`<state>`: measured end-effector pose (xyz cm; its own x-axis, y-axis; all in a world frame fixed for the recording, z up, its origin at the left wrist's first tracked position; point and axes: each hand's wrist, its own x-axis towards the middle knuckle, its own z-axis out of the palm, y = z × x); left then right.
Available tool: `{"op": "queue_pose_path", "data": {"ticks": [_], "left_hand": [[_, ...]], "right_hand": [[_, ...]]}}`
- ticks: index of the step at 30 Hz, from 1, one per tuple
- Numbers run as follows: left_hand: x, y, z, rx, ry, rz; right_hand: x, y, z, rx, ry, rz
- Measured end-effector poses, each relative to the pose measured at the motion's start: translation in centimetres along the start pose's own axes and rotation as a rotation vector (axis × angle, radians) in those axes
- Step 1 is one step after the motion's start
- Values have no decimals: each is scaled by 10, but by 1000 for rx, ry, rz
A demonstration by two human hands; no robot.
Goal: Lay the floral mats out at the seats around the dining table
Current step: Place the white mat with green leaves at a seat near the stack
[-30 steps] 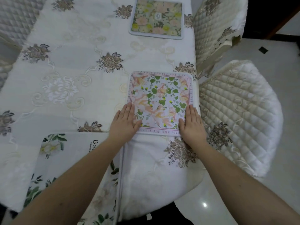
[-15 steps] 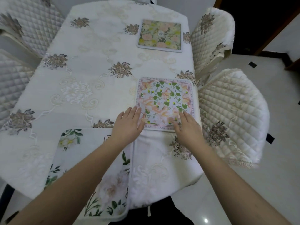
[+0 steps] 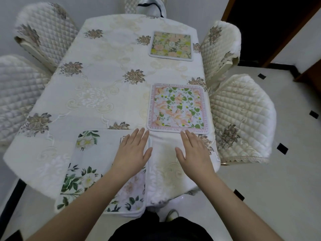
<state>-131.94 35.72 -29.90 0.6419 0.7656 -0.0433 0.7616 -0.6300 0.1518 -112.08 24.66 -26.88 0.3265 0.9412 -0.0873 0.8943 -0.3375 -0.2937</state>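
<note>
A pink-bordered floral mat (image 3: 178,107) lies flat at the table's right edge, in front of the near right chair. A yellow-green floral mat (image 3: 171,45) lies further back on the right. A larger white mat with green leaves and white flowers (image 3: 90,167) hangs over the near edge, seemingly a stack of several. My left hand (image 3: 132,150) hovers flat over that stack's right side, fingers straight. My right hand (image 3: 194,152) is spread flat over the tablecloth just below the pink mat. Neither hand holds anything.
The oval table (image 3: 104,80) wears a cream embroidered cloth. Quilted chairs stand around it: two on the right (image 3: 243,119) (image 3: 220,47), two on the left (image 3: 17,94) (image 3: 45,30), one at the far end. A white bag (image 3: 151,7) sits there. Tiled floor lies to the right.
Both hands have come off the pink mat and drawn back toward me. The view has pulled back, showing the whole table.
</note>
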Motion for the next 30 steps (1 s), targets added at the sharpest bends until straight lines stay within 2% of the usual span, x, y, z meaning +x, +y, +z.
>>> {"op": "queue_pose_path", "data": {"ticks": [10, 16, 30], "left_hand": [[-80, 29, -3, 42, 15, -75], [-129, 45, -4, 67, -2, -87], [-181, -7, -7, 63, 26, -139]], "right_hand": [[-72, -10, 9, 47, -57, -85], [-114, -12, 12, 75, -16, -118], [-141, -66, 35, 57, 4, -153]]}}
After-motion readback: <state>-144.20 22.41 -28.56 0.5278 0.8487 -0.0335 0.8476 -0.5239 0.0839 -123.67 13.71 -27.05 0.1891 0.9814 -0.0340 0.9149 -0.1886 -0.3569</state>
